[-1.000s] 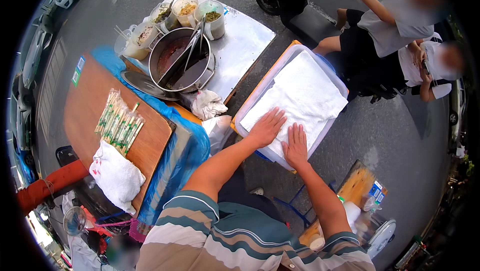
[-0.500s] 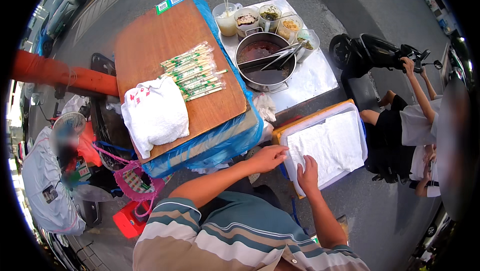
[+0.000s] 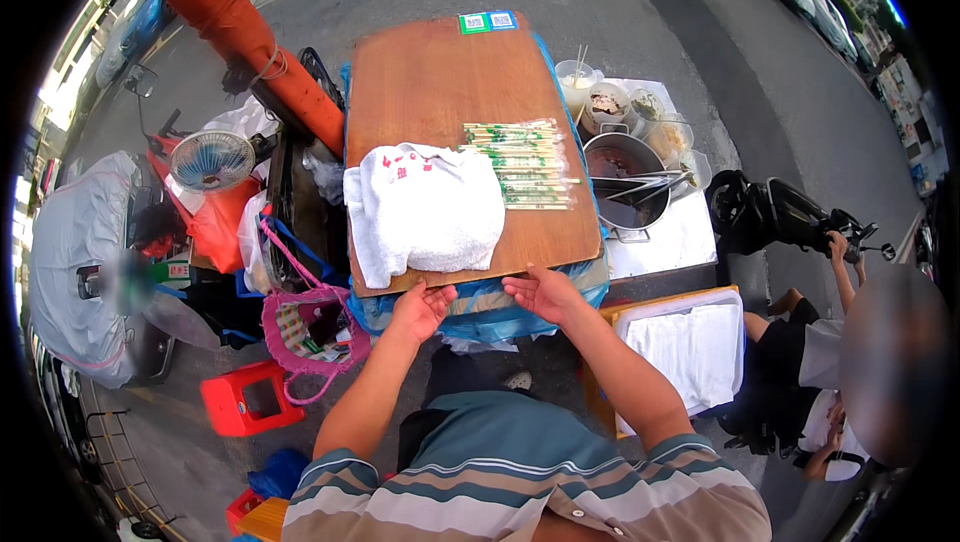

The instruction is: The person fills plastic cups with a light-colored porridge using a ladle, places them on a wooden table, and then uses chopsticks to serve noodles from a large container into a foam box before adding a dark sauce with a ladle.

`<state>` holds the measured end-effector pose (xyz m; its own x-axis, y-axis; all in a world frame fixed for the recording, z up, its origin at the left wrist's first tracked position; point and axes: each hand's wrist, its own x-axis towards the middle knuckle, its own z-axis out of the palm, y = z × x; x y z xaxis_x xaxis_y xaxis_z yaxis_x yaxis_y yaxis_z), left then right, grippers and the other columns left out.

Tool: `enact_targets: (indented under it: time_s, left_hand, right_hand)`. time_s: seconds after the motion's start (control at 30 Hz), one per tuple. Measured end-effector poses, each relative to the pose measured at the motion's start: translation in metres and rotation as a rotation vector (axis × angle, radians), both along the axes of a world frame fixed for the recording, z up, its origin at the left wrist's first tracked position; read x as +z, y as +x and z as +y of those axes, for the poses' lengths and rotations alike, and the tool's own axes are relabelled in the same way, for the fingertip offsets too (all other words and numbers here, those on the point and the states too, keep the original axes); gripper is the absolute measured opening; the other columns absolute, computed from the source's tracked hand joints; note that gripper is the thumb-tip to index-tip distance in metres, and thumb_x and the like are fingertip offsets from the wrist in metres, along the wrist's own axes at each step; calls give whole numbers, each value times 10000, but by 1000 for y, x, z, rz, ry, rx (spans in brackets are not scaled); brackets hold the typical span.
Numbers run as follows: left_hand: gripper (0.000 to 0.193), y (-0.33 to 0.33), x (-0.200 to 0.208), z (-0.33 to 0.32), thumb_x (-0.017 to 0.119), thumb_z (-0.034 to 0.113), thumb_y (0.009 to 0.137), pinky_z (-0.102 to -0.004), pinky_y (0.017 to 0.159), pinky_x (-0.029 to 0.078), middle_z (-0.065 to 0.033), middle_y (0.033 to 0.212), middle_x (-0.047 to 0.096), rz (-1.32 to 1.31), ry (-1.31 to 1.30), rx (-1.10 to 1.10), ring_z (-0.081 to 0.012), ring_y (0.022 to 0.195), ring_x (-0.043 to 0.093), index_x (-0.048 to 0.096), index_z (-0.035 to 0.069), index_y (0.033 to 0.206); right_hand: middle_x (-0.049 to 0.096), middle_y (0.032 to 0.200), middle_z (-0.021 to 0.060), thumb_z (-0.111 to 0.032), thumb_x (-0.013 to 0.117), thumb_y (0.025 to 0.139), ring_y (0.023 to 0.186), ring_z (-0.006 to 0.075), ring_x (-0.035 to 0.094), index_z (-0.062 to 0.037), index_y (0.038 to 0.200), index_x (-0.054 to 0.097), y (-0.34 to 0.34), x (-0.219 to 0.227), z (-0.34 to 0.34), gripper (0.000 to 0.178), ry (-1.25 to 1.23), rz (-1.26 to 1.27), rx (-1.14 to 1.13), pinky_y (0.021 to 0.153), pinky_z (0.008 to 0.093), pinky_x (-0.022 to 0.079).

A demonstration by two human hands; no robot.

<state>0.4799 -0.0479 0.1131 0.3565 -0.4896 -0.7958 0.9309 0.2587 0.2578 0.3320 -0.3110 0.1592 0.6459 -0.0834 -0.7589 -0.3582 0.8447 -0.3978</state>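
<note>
My left hand point(image 3: 421, 308) hovers open, palm up, just below the near edge of a wooden board point(image 3: 440, 82). My right hand point(image 3: 542, 294) is open too, fingers spread, at the same edge a little to the right. Neither hand holds anything. On the board lies a bundled white cloth point(image 3: 425, 210) with red marks, and beside it a pile of wrapped chopsticks point(image 3: 520, 162). Blue plastic sheeting point(image 3: 480, 302) hangs under the board's front edge.
A metal pot with tongs point(image 3: 628, 180) and several small containers point(image 3: 620, 107) stand on a white table at right. A crate covered with white cloth point(image 3: 690, 352) sits lower right. A seated person point(image 3: 850, 362), a scooter point(image 3: 780, 217), a pink basket point(image 3: 315, 327), a red stool point(image 3: 250, 400), a fan point(image 3: 212, 159).
My view has swung left from the cloth-covered crate to the wooden board. Both hands left the white cloth on the crate and now hover open at the board's near edge.
</note>
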Motion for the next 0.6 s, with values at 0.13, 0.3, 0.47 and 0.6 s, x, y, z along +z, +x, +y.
enact_targets:
  time_s: [0.13, 0.3, 0.47, 0.6]
  left_hand:
    - [415, 1, 4, -5, 433, 361, 1118, -214, 579, 532, -219, 1138, 712, 6, 10, -30, -262, 899, 730, 544, -12, 1262]
    - [516, 56, 15, -20, 390, 434, 1121, -221, 542, 495, -204, 1112, 732, 8, 25, -146, -271, 896, 738, 562, -44, 1217]
    - [542, 147, 6, -51, 416, 460, 1108, -209, 531, 498, -206, 1122, 726, 0, 3, -174, -289, 917, 744, 584, -55, 1134]
    - [532, 197, -2, -80, 456, 454, 1097, -213, 529, 502, -187, 1092, 725, -42, 14, -157, -274, 907, 736, 603, -57, 1114]
  right_hand:
    - [743, 1072, 193, -293, 459, 1107, 853, 228, 736, -5, 1232, 544, 17, -2, -8, 326, -87, 117, 63, 658, 313, 588]
    - [749, 943, 102, -396, 470, 1102, 680, 151, 689, -31, 1116, 618, 63, 3, -26, 394, -235, 317, 261, 519, 267, 507]
    - [701, 790, 12, -438, 505, 1084, 596, 97, 617, -80, 989, 633, 149, -5, -66, 392, -304, 337, 318, 486, 246, 463]
    - [707, 792, 10, -435, 507, 1084, 589, 82, 631, -92, 959, 632, 205, -3, -90, 386, -365, 333, 299, 467, 234, 469]
